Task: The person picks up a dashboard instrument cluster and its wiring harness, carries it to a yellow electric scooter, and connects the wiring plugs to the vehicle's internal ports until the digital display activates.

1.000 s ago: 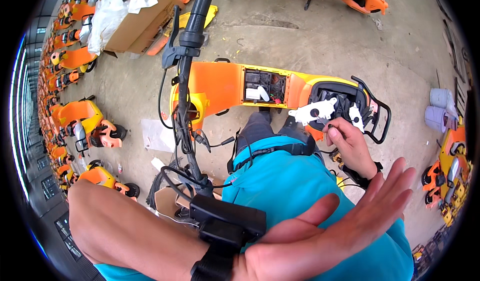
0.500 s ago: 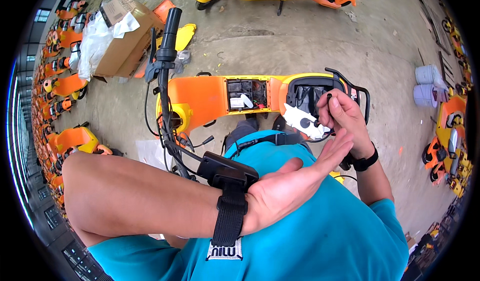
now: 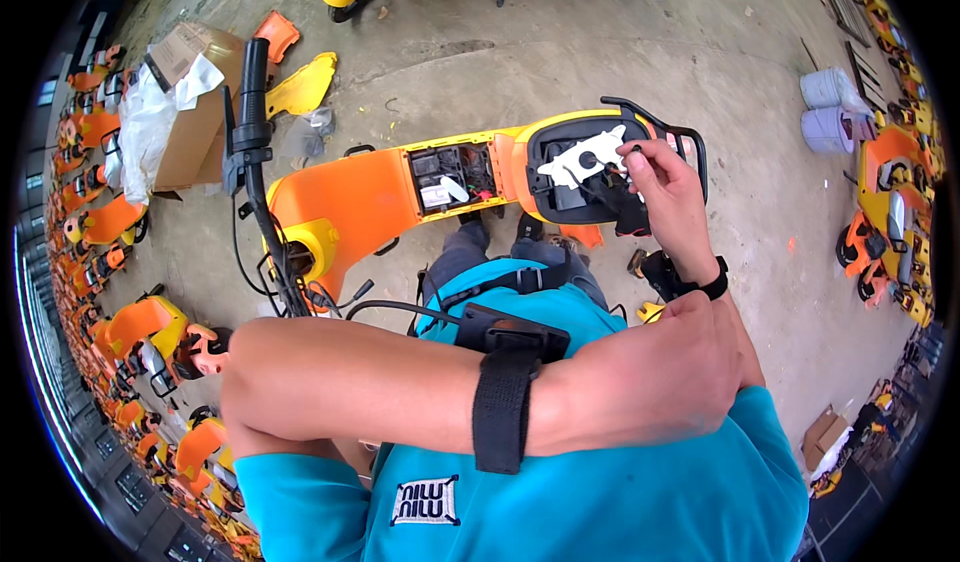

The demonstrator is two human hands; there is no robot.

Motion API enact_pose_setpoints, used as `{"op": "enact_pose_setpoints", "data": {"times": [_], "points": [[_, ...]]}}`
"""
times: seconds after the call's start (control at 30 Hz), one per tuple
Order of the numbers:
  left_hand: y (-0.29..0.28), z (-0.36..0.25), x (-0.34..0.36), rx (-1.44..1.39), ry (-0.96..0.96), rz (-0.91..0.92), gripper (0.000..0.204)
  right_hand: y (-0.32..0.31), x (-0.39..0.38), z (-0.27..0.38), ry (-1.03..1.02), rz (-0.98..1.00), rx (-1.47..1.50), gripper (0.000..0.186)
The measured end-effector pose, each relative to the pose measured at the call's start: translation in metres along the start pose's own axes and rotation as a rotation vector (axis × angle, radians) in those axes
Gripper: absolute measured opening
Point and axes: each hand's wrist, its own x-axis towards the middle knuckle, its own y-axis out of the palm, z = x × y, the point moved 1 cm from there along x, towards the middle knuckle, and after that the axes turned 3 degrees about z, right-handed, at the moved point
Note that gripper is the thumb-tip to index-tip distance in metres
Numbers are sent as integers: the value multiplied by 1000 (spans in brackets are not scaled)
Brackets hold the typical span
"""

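My right hand is closed in a pinch on a small dark part with a rounded tip, too small to name. Just left of these fingers, a white cut-out plate with a dark round spot lies over the dark compartment at the rear of an orange-and-yellow scooter. Thin black cable runs near the plate. My left forearm crosses my chest. My left hand, slightly blurred, is curled closed against my right forearm, below the black wristband; its fingertips are mostly hidden.
The handlebar stands upright at the scooter's left. Mid-body, an open bay shows wiring and a white piece. A cardboard box, yellow panel and white buckets stand or lie around. Rows of scooters and a person are at left.
My left hand has gone from open and flat to curled, shifting right and down. My right hand has moved up slightly in view. The white plate now lies farther over the compartment.
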Motion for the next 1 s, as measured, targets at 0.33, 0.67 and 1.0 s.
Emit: {"op": "enact_pose_setpoints", "data": {"times": [0.33, 0.67, 1.0], "points": [[54, -8, 10, -252, -202, 114, 14, -38, 27, -103, 174, -116, 104, 22], [74, 18, -20, -245, -515, 385, 12, -68, 59, -122, 171, -171, 122, 21], [72, 27, -46, -366, -683, 284, 17, -63, 70, -172, 223, -228, -35, 17]]}}
